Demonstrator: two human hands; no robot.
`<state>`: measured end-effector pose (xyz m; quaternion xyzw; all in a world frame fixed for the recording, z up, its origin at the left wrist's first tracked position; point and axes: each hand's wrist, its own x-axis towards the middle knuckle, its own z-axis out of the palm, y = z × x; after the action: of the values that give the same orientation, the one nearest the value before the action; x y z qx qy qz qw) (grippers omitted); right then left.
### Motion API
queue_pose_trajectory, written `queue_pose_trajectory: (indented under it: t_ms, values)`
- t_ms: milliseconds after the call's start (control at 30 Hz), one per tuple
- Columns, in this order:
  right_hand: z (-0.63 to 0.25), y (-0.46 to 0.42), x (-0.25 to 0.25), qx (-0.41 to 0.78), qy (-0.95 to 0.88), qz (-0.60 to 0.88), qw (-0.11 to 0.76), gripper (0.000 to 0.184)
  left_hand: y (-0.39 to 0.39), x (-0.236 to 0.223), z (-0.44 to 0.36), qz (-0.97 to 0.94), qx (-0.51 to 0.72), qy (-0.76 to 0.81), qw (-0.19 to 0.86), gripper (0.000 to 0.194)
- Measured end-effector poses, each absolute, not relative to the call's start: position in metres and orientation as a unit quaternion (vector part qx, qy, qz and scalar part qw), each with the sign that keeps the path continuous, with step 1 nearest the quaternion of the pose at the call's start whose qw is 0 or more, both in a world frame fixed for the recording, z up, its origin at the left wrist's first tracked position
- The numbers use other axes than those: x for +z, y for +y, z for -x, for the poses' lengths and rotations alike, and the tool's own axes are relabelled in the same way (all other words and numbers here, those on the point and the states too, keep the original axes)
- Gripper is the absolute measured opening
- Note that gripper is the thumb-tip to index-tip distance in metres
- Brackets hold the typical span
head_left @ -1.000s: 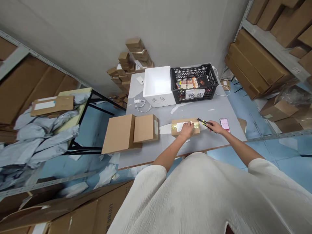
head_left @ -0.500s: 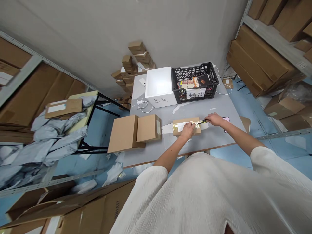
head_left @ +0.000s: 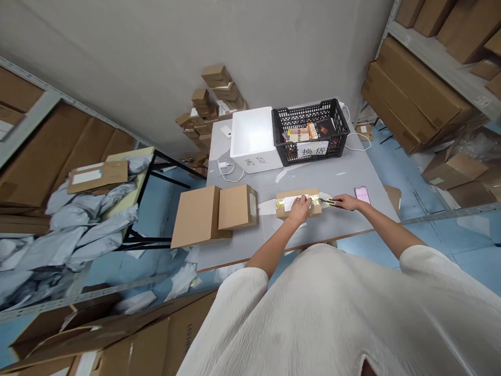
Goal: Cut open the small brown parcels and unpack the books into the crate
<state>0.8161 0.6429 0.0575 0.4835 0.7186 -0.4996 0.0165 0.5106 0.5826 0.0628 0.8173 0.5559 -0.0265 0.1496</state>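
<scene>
A small cardboard parcel (head_left: 287, 199) with a white label and yellow tape lies on the grey table (head_left: 344, 175) in front of me. My left hand (head_left: 299, 210) rests on its top, fingers curled and pressing down. My right hand (head_left: 346, 202) is closed round a black and yellow utility knife (head_left: 327, 201), whose tip points at the parcel's right end. A pink phone (head_left: 362, 194) lies just beyond my right hand.
Two flat cardboard boxes (head_left: 213, 212) overhang the table's left side. At the back stand a white foam box (head_left: 254, 139) and a black crate (head_left: 311, 132) with books. Small boxes are stacked against the wall (head_left: 213, 99). Shelves with cartons flank both sides; grey mailer bags (head_left: 78, 224) pile at left.
My right hand with the knife moved in to the parcel's right end, then drew back a little to the right. My left hand stayed on the parcel.
</scene>
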Motion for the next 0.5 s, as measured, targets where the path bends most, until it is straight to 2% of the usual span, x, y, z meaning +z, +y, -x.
queue_pose_trajectory:
  t_ms: [133,333,500]
  values:
    - [-0.820,0.635,0.057,-0.528,0.682,-0.506,-0.002,0.044,0.582,0.063,-0.509,-0.817,-0.027,0.556,0.152,0.061]
    - [-0.823,0.631,0.063,-0.540,0.692,-0.480,0.002,0.039,0.583,0.061,-0.507,-0.815,-0.019,0.556,0.163,0.066]
    - [-0.824,0.623,0.069,-0.561,0.606,-0.558,-0.083,0.042,0.583,0.065,-0.503,-0.815,0.008,0.553,0.171,0.084]
